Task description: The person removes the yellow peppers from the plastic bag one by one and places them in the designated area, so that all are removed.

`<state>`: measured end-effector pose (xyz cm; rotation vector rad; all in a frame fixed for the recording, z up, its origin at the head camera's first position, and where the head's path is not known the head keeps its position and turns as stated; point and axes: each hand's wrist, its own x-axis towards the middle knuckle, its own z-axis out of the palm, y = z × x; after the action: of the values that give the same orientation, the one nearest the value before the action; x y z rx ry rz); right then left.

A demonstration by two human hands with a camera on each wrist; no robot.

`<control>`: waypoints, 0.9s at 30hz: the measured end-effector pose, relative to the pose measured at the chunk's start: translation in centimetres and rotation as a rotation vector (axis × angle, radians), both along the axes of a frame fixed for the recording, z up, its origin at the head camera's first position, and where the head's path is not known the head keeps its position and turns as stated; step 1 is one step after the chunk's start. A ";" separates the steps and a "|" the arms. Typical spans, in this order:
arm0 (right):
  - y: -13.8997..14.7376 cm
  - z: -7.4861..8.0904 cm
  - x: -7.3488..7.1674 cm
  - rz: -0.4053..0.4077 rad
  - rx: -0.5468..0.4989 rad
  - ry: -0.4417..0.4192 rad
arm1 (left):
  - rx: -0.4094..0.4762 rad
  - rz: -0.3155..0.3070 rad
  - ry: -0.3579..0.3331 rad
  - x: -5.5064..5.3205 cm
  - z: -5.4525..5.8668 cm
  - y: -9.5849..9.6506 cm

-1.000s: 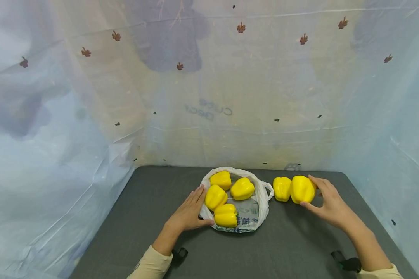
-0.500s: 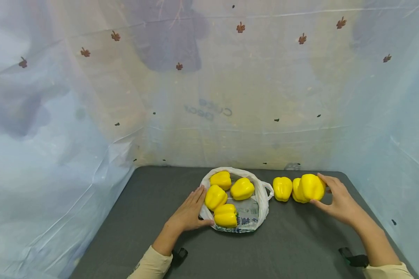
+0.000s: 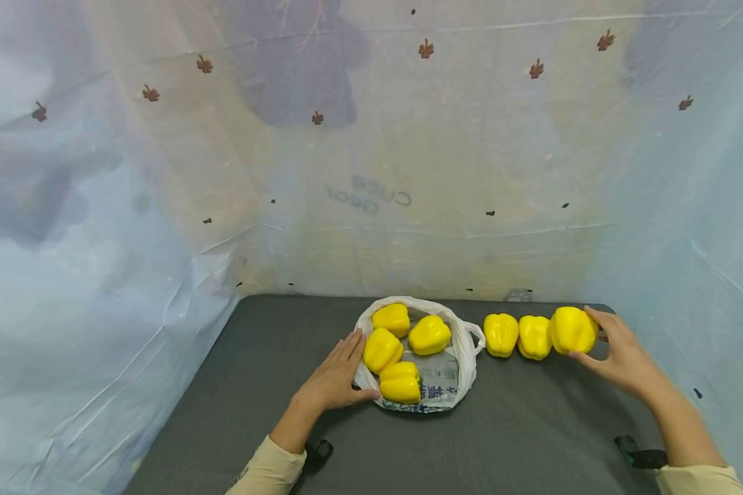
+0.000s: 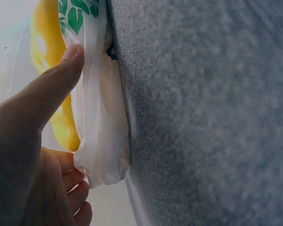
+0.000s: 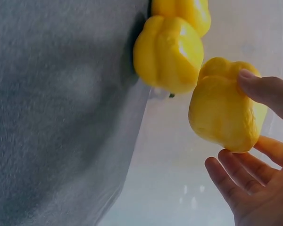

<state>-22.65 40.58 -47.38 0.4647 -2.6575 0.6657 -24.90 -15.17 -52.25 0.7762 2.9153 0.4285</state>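
In the head view my right hand (image 3: 622, 354) pinches a yellow bell pepper (image 3: 573, 331) between thumb and fingers. The right wrist view shows that pepper (image 5: 226, 108) held up off the grey table. Two more yellow peppers (image 3: 501, 335) (image 3: 534, 337) stand in a row just left of it. My left hand (image 3: 331, 378) rests along the left side of a white plastic bag (image 3: 468, 375), fingers extended and thumb near its front rim. Several yellow peppers (image 3: 430, 335) lie inside the open-mouthed bag. Up close, my left thumb (image 4: 73, 59) presses the bag's wall (image 4: 96, 122).
The dark grey table (image 3: 272, 344) runs back to a pale plastic curtain (image 3: 408, 172) with small leaf marks. One handle loop (image 3: 477, 338) of the bag sticks out toward the row of peppers. Black straps (image 3: 640, 454) sit at both wrists.
My right hand has carried its bell pepper rightward, away from the bag, uncovering the second pepper of the row. My left hand and the bag have stayed put.
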 end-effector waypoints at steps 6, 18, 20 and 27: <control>0.9 -0.4 -0.3 -0.020 -0.013 -0.044 | 0.002 0.005 0.003 -0.1 0.0 0.0; 2.3 -2.3 -1.0 -0.028 -0.011 -0.146 | 0.005 0.000 0.003 -0.2 -0.2 0.0; 2.4 -2.6 -1.1 -0.026 -0.017 -0.158 | 0.004 -0.002 0.001 -0.2 -0.2 0.0; 2.6 -3.4 -1.6 -0.034 -0.004 -0.195 | -0.007 -0.007 0.005 -0.2 -0.3 -0.1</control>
<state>-24.25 43.15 -50.79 0.3690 -2.8386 0.7401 -25.10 -15.30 -52.60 0.7876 2.9164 0.4165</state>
